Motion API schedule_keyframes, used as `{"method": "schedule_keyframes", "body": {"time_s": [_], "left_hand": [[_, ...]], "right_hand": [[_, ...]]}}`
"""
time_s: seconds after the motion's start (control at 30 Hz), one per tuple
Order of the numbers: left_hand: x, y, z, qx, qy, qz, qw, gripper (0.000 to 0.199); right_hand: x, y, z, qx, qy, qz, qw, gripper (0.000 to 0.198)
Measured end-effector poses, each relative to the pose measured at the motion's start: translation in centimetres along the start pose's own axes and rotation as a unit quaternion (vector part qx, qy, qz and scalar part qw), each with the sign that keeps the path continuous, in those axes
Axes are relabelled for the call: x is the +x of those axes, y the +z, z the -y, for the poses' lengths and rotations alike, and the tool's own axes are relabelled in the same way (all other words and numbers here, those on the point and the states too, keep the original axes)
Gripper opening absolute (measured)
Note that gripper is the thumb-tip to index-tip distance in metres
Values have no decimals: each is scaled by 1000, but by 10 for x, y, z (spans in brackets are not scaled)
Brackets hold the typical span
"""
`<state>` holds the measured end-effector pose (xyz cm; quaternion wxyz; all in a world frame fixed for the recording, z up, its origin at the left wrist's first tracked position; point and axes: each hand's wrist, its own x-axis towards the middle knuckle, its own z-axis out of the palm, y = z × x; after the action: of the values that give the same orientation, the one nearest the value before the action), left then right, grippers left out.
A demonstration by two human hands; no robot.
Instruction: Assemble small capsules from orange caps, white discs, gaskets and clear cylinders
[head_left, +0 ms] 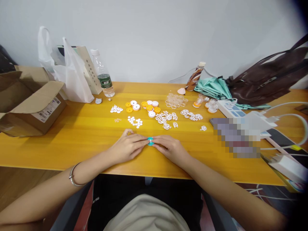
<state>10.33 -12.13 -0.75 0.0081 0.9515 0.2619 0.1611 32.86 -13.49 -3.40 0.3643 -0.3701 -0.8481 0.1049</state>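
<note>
L hand (132, 143): fingertips pinching L edge of teal disc; rest of fingers loosely bent.
R hand (170, 147): fingertips & thumb pinching R edge of same disc, mirror of L.
Teal disc (150, 141): btwn both hands, near front of surface (79, 141); small, round, pale patch mid-face. Can't tell if it touches surface or is just above.
Handling: prob. v. light, stiff plastic, smooth so a bit slippery; not esp. fragile, but could pop out if squeezed unevenly.
Hold: opp. edges of rim, fingertips only, mid-face left free.
Small parts: beyond L hand, white dots (138, 123), tiny rings (117, 120) & another heap of white discs (116, 109).
Mid row: orange & white caps (157, 110) in two clusters; white lattice bits (175, 125) to their R; clear cups (173, 102) behind, prob. thin & easily cracked.
R side: clear-topped pieces w/ orange bases (211, 109), pixelated item (235, 138) (can't ID), white power strip (229, 109).
Back/far L: water bottle (105, 81), white carrier bag (75, 77), open cardboard box (51, 110).
</note>
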Motion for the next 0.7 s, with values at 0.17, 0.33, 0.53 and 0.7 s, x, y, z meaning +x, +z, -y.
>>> {"method": "schedule_keyframes", "body": {"time_s": [0.17,0.33,0.53,0.7], "left_hand": [[1,0,-1,13,5,1,1000,33],[1,0,-2,36,13,15,999,34],[-1,2,-1,36,14,7,999,34],[-1,0,-2,5,4,-16,1000,32]], "right_hand": [[0,0,1,-16,-5,4,1000,17],[0,-1,3,-30,-12,17,999,17],[-1,2,0,4,-11,-4,1000,15],[-1,0,-2,37,-5,3,999,17]]}}
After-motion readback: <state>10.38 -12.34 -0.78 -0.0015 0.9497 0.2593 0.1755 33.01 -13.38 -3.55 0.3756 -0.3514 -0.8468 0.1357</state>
